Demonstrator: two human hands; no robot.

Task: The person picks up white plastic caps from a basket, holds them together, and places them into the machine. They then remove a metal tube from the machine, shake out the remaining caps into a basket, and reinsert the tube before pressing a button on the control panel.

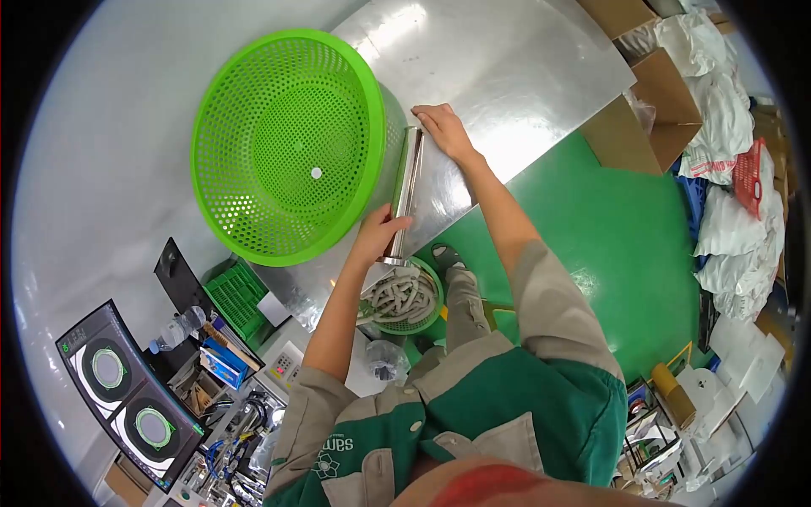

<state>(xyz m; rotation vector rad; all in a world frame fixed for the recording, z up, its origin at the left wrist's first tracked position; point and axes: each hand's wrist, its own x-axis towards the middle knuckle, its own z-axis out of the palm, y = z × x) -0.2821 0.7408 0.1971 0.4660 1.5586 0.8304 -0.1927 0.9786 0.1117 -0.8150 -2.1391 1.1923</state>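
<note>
Left hand (378,234) wraps metal tube (409,177) | right hand (445,133) — fingers together by top, grip unclear | likely early: one white disc (317,173) in green basket (378,127); remainder unclear

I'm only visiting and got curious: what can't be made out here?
Head view:
Left hand: fingers mostly hidden behind the metal tube.
White disc in the large green basket: too small to identify.
Monitor: lettering too small to read.
Upper cardboard box: cut off by the top edge.
Bottom of the small green basket: hidden by grey coils.
</note>
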